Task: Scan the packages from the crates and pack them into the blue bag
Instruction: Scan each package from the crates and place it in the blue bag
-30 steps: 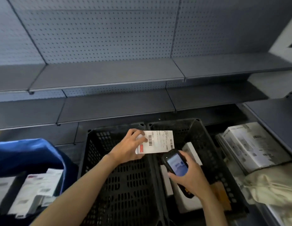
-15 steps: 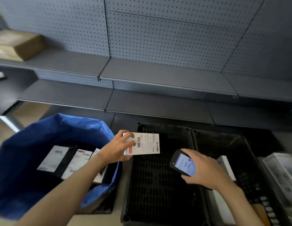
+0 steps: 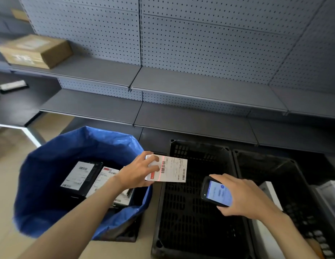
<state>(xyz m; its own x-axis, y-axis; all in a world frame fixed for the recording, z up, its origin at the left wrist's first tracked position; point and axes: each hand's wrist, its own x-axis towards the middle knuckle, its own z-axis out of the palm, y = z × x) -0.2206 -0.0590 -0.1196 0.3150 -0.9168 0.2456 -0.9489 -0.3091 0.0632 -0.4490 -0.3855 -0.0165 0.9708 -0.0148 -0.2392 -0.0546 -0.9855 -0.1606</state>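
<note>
My left hand grips a white labelled package by its left end, between the blue bag and the left black crate. A red scan line crosses the label. My right hand holds a black handheld scanner with a lit screen, pointed at the package. The blue bag stands open at the left with several labelled packages inside. The right black crate holds white packages, partly hidden by my right arm.
Grey shelves and pegboard run along the back. A brown cardboard box sits on the upper left shelf, and a flat item lies on a dark surface at far left. More white packages lie at the right edge.
My view has swung left, bringing the blue bag into sight. My left hand has carried the package left, from over the crates to the bag's rim; a red scan line now shows on the label.
</note>
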